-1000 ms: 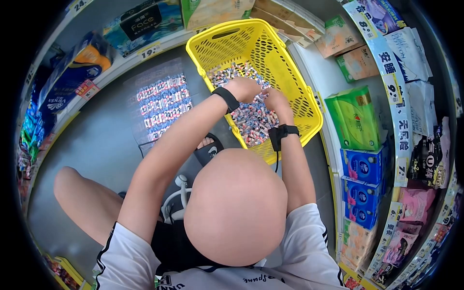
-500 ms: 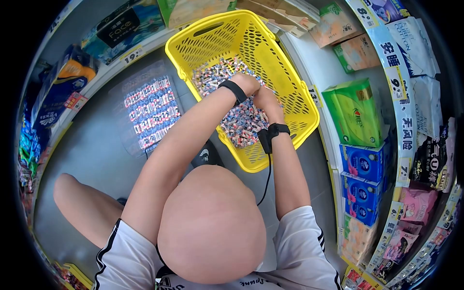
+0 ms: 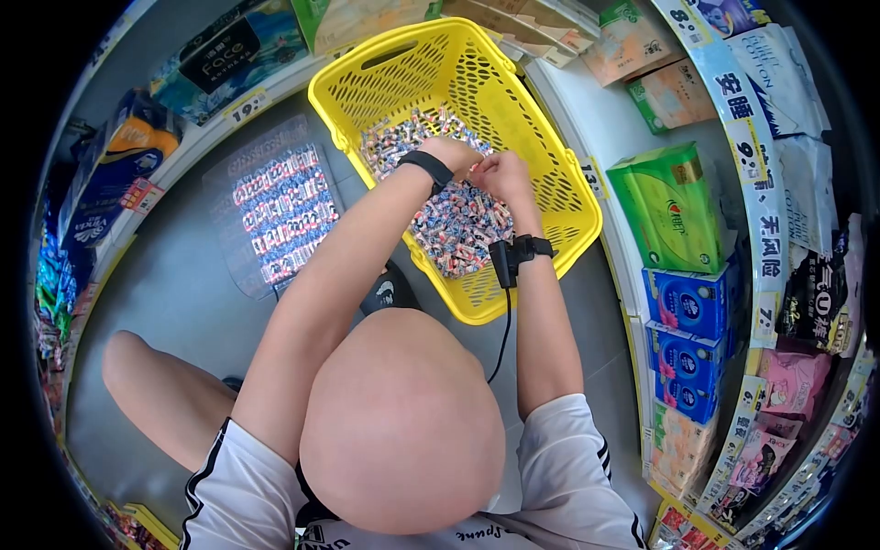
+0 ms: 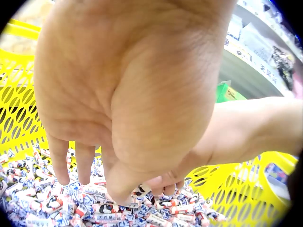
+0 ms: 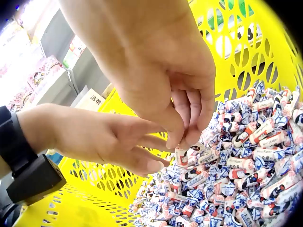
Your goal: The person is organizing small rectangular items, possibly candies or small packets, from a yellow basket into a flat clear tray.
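Observation:
Many small wrapped candies (image 3: 458,229), white with blue twisted ends and red-and-black print, are heaped in a yellow shopping basket (image 3: 550,156). Both hands meet close over this heap. Between thumb and fingertips, my right hand (image 5: 161,80) pinches one wrapped candy (image 5: 181,156). My left hand (image 4: 128,94) is beside it, its fingers extended down toward the pile and its thumb near the right fingertips. In the right wrist view the left thumb and index finger stand apart with nothing visible between them. A black band circles each wrist.
Left of the basket, a clear flat bag (image 3: 284,211) shows candies in neat rows on the grey floor. Shelves with tissue packs (image 3: 674,211) curve along the right side; more packs (image 3: 229,60) stand at the back left. A bare knee (image 3: 403,422) is in front.
In the head view the basket and candies have shifted left and the knee lower left. The hands, overlapping half a second ago, are slightly apart, with the right hand's pinching fingers showing.

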Motion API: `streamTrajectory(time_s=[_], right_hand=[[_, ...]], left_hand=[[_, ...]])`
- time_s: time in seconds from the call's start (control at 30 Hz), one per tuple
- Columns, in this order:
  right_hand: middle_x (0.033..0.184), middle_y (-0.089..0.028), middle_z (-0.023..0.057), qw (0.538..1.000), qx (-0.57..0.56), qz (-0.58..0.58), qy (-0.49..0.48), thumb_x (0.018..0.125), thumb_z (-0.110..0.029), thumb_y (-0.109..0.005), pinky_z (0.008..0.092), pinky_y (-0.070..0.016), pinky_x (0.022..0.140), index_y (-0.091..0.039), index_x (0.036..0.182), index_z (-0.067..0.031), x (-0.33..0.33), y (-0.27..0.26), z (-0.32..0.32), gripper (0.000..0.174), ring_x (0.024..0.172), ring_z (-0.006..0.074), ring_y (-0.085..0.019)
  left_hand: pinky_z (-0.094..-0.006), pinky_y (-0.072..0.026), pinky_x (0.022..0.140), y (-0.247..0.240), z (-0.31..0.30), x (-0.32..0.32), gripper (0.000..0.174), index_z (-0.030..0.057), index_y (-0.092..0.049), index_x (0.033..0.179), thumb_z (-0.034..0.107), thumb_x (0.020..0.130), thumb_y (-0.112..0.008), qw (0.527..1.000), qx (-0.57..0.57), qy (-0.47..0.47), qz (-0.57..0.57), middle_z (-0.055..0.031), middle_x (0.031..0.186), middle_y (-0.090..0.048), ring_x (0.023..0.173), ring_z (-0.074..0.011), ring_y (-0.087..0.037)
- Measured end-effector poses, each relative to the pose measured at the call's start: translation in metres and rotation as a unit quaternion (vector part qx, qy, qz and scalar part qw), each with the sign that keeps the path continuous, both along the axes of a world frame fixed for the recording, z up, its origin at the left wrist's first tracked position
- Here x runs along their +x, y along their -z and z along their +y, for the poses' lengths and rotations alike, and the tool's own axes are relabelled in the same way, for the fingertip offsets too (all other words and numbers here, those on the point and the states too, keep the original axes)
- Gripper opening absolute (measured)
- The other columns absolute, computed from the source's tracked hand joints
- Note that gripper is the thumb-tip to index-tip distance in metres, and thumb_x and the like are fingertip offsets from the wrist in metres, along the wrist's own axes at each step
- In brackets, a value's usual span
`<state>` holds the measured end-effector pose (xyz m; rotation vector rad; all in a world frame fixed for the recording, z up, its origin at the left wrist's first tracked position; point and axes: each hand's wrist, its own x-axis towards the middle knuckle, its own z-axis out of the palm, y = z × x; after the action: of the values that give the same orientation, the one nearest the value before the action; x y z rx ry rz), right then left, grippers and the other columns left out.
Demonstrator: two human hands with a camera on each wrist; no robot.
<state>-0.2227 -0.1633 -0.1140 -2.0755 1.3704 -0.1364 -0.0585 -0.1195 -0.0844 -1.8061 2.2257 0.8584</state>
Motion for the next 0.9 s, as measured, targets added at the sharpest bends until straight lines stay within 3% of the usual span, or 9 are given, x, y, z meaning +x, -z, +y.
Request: streamTrajectory(time_s=[0.07,0.17,0.3,0.37,0.43,0.57,0.77,0.87,0.9], right_hand=[[0.074,-0.077,0.0075,0.998,0.057,-0.01,0.013,0.079,-0.008,-0.085,0.0301,-0.0558,0.061,-0.078,0.088,-0.007,-0.003,0.002,-0.005,0.011,0.069,0.0133,-0.073],[0.075,-0.077,0.0071,0.995,0.072,-0.05,0.038,0.082,-0.003,-0.082,0.0296,-0.053,0.057,-0.075,0.096,-0.0056,-0.005,-0.014,0.0,0.016,0.066,0.0121,-0.072],[0.075,-0.076,0.0065,0.998,0.061,-0.025,0.02,0.084,-0.002,-0.08,0.0294,-0.0517,0.055,-0.071,0.1,-0.003,-0.004,-0.039,0.007,0.019,0.065,0.0117,-0.07],[0.073,-0.075,0.0067,0.994,0.074,-0.067,0.05,0.079,-0.005,-0.084,0.034,-0.0561,0.062,-0.074,0.095,-0.0068,-0.005,-0.038,0.01,0.019,0.067,0.0174,-0.073],[0.073,-0.075,0.0062,0.991,0.093,-0.083,0.039,0.079,-0.005,-0.084,0.0331,-0.0564,0.063,-0.075,0.095,-0.0063,-0.007,-0.032,0.008,0.018,0.067,0.0167,-0.073],[0.075,-0.076,0.007,0.988,0.091,-0.123,0.003,0.082,-0.004,-0.081,0.0306,-0.0579,0.066,-0.076,0.097,-0.0033,-0.009,-0.015,0.007,0.016,0.07,0.0152,-0.075],[0.086,-0.078,0.0124,0.982,0.117,-0.148,-0.004,0.09,0.003,-0.073,0.0282,-0.0589,0.07,-0.074,0.107,0.0054,0.003,-0.051,0.025,0.018,0.077,0.0158,-0.075],[0.083,-0.079,0.0122,0.979,0.079,-0.188,-0.006,0.088,-0.003,-0.077,0.0286,-0.06,0.07,-0.078,0.103,0.0038,0.009,-0.056,0.026,0.017,0.077,0.0159,-0.077],[0.084,-0.079,0.013,0.978,0.076,-0.193,-0.003,0.089,-0.003,-0.077,0.0285,-0.0604,0.071,-0.078,0.103,0.0051,0.012,-0.061,0.029,0.016,0.078,0.0159,-0.077]], left_hand=[[-0.0493,-0.0573,0.081,0.005,-0.003,0.004,0.06,0.0259,-0.055,0.146,0.011,0.089,-0.069,1.0,0.014,0.009,-0.01,-0.017,0.11,-0.075,0.099,-0.0379,-0.073],[-0.0494,-0.0569,0.086,0.012,-0.005,0.008,0.063,0.0261,-0.054,0.148,0.014,0.089,-0.073,0.998,0.027,0.021,0.048,-0.0189,0.115,-0.074,0.105,-0.0381,-0.072],[-0.0478,-0.0563,0.088,0.006,0.002,0.009,0.053,0.0162,-0.06,0.141,0.019,0.091,-0.076,0.996,0.005,-0.004,0.089,-0.02,0.117,-0.074,0.108,-0.0379,-0.071],[-0.0472,-0.0562,0.086,0.006,0.006,0.011,0.047,0.0113,-0.063,0.135,0.019,0.091,-0.076,0.994,-0.019,-0.002,0.105,-0.02,0.115,-0.074,0.106,-0.0382,-0.071],[-0.0467,-0.0551,0.083,0.001,0.009,0.013,0.035,0.0037,-0.068,0.121,0.02,0.091,-0.076,0.995,-0.024,0.022,0.099,-0.0201,0.11,-0.074,0.101,-0.0378,-0.072],[-0.0457,-0.0547,0.082,-0.013,0.022,0.013,0.025,0.0022,-0.071,0.108,0.019,0.091,-0.077,0.994,-0.052,-0.028,0.09,-0.0196,0.104,-0.074,0.098,-0.0367,-0.072],[-0.0472,-0.0558,0.083,-0.031,0.05,0.024,0.018,0.0036,-0.073,0.101,0.016,0.089,-0.076,0.979,-0.15,-0.079,0.114,-0.0185,0.099,-0.074,0.099,-0.0375,-0.071],[-0.0485,-0.0564,0.083,-0.04,0.066,0.029,0.016,0.0029,-0.072,0.098,0.013,0.087,-0.077,0.974,-0.18,-0.091,0.103,-0.0197,0.096,-0.073,0.096,-0.0388,-0.071],[-0.0491,-0.0566,0.083,-0.039,0.073,0.03,0.015,0.0021,-0.071,0.097,0.013,0.087,-0.076,0.962,-0.237,-0.096,0.097,-0.0203,0.095,-0.072,0.095,-0.0392,-0.071]])
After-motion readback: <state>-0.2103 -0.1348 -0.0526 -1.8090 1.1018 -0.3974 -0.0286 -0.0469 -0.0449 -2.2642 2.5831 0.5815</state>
